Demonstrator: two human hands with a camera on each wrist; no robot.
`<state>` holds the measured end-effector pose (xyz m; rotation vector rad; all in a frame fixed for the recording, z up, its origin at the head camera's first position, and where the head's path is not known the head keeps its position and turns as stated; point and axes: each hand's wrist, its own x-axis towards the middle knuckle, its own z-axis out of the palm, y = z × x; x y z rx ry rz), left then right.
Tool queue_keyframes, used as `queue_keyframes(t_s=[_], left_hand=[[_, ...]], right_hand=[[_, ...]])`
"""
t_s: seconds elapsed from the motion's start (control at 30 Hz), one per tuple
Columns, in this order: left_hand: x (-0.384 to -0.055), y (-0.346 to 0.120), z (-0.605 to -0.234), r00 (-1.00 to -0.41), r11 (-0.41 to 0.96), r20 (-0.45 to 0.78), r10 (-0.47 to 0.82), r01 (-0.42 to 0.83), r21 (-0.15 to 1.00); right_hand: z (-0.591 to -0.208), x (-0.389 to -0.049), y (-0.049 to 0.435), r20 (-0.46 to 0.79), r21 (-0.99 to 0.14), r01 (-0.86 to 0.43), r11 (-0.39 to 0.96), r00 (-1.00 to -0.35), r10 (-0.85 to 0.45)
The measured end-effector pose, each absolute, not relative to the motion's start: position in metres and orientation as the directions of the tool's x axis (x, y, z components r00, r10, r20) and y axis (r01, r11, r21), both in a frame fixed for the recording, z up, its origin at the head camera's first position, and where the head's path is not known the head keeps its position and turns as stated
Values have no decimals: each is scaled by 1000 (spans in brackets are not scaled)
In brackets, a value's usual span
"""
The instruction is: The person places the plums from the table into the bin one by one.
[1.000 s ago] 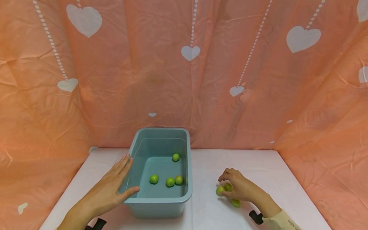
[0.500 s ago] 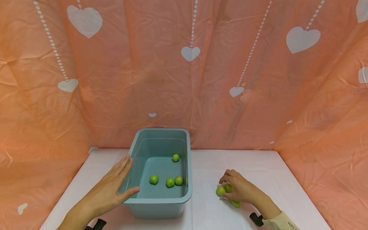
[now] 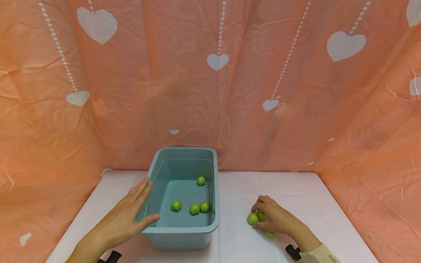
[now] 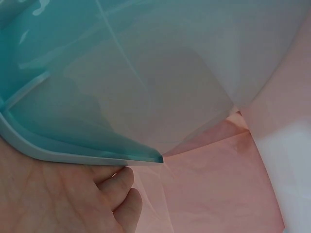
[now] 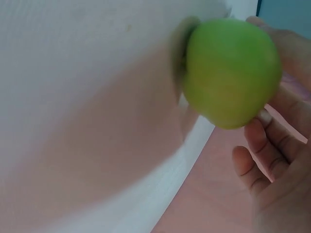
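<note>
A blue-grey plastic tub (image 3: pixel 180 239) stands left of the middle of the table, with several small round green fruits (image 3: pixel 175 205) on its floor. My left hand (image 3: pixel 122 219) lies against its left rim, fingers straight and thumb over the near corner. To the tub's right, my right hand (image 3: pixel 275 217) curls over a little cluster of green fruits on the tablecloth. Thumb and index finger meet the leftmost fruit (image 3: pixel 252 219); a second fruit (image 3: pixel 261 215) sits under the fingers. Another fruit (image 3: pixel 270 234) lies partly hidden below the palm and fills much of the right wrist view.
A white cloth (image 3: pixel 236 202) covers the table. Orange-pink curtains (image 3: pixel 246 109) with white hearts enclose the back and both sides; the tub's far end stands close to the back curtain.
The fingers of my right hand have closed a little more around the leftmost fruit. My left hand, the tub and the fruits inside it keep their places.
</note>
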<state>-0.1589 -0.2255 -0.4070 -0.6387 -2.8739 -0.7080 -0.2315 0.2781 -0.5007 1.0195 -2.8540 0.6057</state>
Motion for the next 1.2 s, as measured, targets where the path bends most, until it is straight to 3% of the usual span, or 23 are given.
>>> queue_keyframes(t_s=[0.47,0.87,1.2], left_hand=[[-158,-226,-409,-902,801,213,376,431,414],[-158,-226,-408,-902,805,218,373,431,408],[-160,-226,-407,-908,808,189,375,420,413]], right_hand=[[-500,-230,273,212,-343,-644,684,-762,-611],[-496,-234,269,248,-544,-612,575,-771,-586],[-491,-242,264,393,-515,-710,480,-694,-603]])
